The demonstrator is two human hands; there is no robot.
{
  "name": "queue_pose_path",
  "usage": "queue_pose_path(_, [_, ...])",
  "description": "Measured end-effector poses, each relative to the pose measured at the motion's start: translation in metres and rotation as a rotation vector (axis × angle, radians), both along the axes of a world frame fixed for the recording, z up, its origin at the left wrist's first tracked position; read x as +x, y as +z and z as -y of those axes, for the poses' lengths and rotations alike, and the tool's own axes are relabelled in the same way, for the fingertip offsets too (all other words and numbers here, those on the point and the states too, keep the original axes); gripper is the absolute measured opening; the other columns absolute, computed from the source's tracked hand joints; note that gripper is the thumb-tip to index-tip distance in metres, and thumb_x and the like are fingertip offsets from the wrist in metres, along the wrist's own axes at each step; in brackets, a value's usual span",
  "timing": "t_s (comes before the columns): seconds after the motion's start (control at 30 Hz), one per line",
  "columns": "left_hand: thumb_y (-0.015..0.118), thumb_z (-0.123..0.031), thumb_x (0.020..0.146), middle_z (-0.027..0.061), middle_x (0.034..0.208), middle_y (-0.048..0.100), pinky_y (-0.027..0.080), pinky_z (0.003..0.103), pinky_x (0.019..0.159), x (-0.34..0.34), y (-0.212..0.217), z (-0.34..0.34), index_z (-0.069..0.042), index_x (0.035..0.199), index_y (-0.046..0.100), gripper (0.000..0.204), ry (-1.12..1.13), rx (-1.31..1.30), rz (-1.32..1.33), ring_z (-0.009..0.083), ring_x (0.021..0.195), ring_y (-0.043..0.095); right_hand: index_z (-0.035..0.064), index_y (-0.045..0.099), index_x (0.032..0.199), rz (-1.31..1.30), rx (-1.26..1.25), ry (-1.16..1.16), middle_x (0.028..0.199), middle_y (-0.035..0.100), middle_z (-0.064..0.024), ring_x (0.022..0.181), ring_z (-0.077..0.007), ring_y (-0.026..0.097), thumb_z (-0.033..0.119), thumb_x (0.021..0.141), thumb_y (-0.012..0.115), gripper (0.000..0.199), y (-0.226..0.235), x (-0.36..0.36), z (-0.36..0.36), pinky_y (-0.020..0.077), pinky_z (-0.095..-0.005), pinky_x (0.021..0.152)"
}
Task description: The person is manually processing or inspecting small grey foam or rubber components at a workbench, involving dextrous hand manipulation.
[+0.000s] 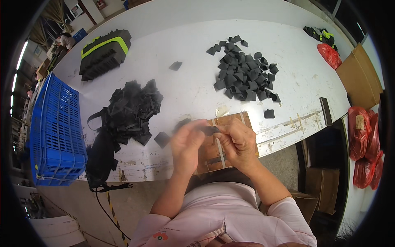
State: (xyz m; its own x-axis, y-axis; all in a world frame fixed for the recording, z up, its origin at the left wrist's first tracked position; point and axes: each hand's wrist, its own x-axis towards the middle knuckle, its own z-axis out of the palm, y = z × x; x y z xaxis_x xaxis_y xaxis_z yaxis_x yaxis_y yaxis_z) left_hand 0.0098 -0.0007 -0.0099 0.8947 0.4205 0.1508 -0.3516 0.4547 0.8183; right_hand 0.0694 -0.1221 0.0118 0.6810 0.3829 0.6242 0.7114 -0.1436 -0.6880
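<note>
Between my two hands, over the wooden board, is a small dark piece (210,130) that looks like folded fabric. My left hand (188,145), slightly blurred, grips its left end. On its right end, the fingertips of my right hand (236,142) are pinched together. The brown wooden board (248,128) lies at the table's near edge, with pale strips across it. Flat black pieces form a heap (133,108) to the left, and one loose flat piece (162,140) lies beside my left hand. Farther right is a pile of small folded black pieces (246,73).
A blue plastic crate (57,131) stands at the left edge. Behind it are stacked dark pieces (105,55) with a yellow-green band. A dark bar (325,111) lies at the right edge, near red plastic bags (362,136) and a cardboard sheet (359,78). Another person sits far left.
</note>
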Motion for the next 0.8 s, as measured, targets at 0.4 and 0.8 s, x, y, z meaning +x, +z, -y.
queue_pose_path(0.4, [0.053, 0.005, 0.079, 0.0065, 0.076, 0.057, 0.043, 0.023, 0.055, 0.011, 0.039, -0.006, 0.001, 0.091, 0.061, 0.015, 0.22, 1.226, 0.085, 0.0125, 0.063, 0.054, 0.0029, 0.057, 0.074, -0.196, 0.048, 0.102, 0.064, 0.054, -0.0058, 0.055, -0.0171, 0.051, 0.003, 0.069, 0.066, 0.01, -0.013, 0.004, 0.002, 0.0402, -0.0269, 0.047])
queue_pose_path(0.8, [0.057, 0.0, 0.076, 0.0099, 0.068, 0.057, 0.041, 0.026, 0.051, 0.007, 0.014, -0.004, 0.0, 0.083, 0.06, 0.007, 0.256, 0.937, -0.043, 0.0174, 0.057, 0.054, 0.001, 0.05, 0.066, -0.016, -0.068, 0.037, 0.061, 0.049, -0.0107, 0.054, -0.0261, 0.05, 0.003, 0.07, 0.064, 0.015, -0.016, 0.002, -0.001, 0.0394, -0.0344, 0.048])
